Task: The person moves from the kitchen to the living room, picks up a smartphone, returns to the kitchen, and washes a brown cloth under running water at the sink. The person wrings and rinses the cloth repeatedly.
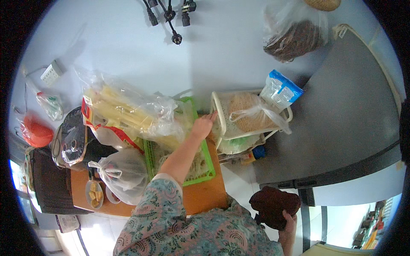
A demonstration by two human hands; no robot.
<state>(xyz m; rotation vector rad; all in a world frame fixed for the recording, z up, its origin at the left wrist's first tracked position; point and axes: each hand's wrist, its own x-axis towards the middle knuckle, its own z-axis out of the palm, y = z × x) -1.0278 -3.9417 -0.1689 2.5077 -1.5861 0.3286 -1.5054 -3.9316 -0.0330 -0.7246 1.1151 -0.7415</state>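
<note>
My left arm reaches forward over a green plastic basket (210, 173) on the orange-brown table (205, 197). At its end, my left hand (204, 125) has its fingers stretched out, the tips at the left side of a white rack (223, 123); whether they press on it I cannot tell. The rack holds a tied clear bag of tan, grainy-looking food (250, 113) and a blue and white packet (282, 90). Low on the right, my right hand (288, 225) is closed on a dark brown bundle (274, 206), whose exact kind is unclear.
Long pale yellow sticks in clear plastic (128, 113) lie across the basket's far side. A tied white bag (126, 176) and a bowl of yellow pieces (94, 194) stand on the table's left. A large grey cabinet-like appliance (333, 123) stands right. Plugs (176, 38) hang above.
</note>
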